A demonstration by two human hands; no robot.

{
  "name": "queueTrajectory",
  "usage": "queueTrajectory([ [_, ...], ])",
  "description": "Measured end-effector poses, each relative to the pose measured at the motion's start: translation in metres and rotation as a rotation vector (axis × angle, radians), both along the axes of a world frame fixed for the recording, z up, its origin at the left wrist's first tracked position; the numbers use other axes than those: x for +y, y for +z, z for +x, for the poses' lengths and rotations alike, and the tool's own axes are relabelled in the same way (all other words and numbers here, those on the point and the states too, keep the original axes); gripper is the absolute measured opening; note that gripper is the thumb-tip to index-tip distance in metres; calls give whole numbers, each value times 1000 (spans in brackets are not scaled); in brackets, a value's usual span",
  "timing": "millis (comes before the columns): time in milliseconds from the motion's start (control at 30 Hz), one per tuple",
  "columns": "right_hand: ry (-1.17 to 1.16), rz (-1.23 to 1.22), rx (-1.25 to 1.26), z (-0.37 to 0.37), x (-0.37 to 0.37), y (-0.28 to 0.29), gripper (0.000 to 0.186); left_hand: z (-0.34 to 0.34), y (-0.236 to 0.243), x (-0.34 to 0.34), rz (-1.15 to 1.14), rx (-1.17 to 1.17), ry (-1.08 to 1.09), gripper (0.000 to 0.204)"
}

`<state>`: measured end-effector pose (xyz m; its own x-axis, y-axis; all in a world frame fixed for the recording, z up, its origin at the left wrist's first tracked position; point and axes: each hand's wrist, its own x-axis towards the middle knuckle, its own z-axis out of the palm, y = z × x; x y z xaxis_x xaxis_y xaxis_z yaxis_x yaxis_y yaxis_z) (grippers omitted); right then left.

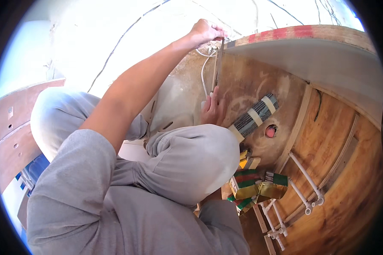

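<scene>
My left hand (208, 33) is closed in a pinch at the top of a long narrow metal tool (219, 61), beside the edge of the board. Below, my right hand (210, 108) grips the tool's lower end, partly hidden behind my raised knee. A thin white cable (203, 72) loops beside the tool against the stained surface behind it. Whatever small piece lies between my left fingertips is too small to make out.
A painted-edged board (310, 59) overhangs on the right. Below are a wrapped roll (255, 114), a round hole (271, 131), green-and-gold packets (272, 185) and white pipe fittings (306, 180) along a wooden panel (340, 187). Pale planks (17, 123) stand at left.
</scene>
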<state>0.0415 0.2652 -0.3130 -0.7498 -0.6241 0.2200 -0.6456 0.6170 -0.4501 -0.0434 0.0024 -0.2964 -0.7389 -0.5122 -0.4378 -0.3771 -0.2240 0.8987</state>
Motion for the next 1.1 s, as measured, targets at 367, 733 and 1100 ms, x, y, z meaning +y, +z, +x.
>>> queueTrajectory([
  [367, 17, -12, 24, -21, -36, 2, 38, -21, 22, -28, -29, -63, 24, 21],
  [733, 37, 83, 92, -35, -53, -6, 38, -42, -26, -54, -106, -186, -38, 21],
  [1100, 79, 79, 137, -16, -52, 3, 39, -13, -29, -62, -357, -161, -44, 17],
])
